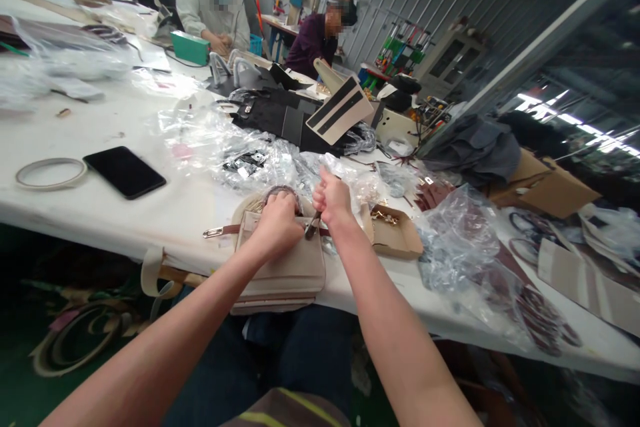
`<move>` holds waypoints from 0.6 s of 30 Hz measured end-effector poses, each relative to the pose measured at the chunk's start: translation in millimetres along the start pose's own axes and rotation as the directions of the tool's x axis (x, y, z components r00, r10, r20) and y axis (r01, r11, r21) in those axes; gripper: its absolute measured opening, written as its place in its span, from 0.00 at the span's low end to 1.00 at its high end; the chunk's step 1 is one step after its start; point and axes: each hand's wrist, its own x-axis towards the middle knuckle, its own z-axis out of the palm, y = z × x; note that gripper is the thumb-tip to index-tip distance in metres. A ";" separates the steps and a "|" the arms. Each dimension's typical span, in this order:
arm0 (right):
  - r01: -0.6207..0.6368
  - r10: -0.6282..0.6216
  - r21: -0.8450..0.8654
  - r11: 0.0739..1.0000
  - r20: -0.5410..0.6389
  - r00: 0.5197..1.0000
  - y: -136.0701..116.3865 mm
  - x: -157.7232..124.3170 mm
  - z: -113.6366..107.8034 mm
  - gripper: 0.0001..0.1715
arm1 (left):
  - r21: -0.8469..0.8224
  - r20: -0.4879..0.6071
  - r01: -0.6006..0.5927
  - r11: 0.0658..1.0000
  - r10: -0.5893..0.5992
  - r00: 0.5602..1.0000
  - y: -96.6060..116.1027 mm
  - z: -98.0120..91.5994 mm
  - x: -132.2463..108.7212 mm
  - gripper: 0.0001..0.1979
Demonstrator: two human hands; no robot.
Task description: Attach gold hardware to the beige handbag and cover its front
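A beige handbag (pixel 287 268) lies at the table's front edge, before my body. A brown strap (pixel 229 230) with a metal buckle sticks out at its left. My left hand (pixel 280 223) is closed on the bag's upper part, its fingers curled over and partly hidden. Beside it, my right hand (pixel 333 199) makes a fist with the thumb on top, around a dark hand tool (pixel 312 227). The tool's lower end meets the bag near the strap. Its exact kind is hard to make out.
A cardboard box (pixel 400 240) of metal fittings stands right of the bag. A phone (pixel 125 172) and a tape roll (pixel 51 173) lie left. Clear plastic bags (pixel 465 253) and a black bag (pixel 273 113) crowd the table. Two people work across it.
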 end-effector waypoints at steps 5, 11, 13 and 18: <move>-0.167 0.167 -0.005 0.986 -0.024 0.986 -1.3 17.5 3.8 0.33 | 0.017 0.034 0.031 0.999 -0.031 0.999 2.1 -4.5 0.6 0.12; 0.261 -0.266 0.057 0.964 0.141 0.953 -4.4 -26.8 0.2 0.43 | -0.036 0.022 0.016 0.999 -0.015 1.000 1.5 -5.9 1.4 0.13; 0.440 -0.438 0.025 0.898 0.161 0.884 0.2 -43.6 0.6 0.43 | -0.048 0.030 0.017 0.999 -0.016 0.999 1.2 -7.0 1.8 0.14; 0.624 -0.582 -0.194 0.757 0.235 0.779 18.5 -64.1 5.7 0.39 | -0.130 0.051 -0.001 0.992 0.008 0.999 -5.3 -6.7 4.5 0.13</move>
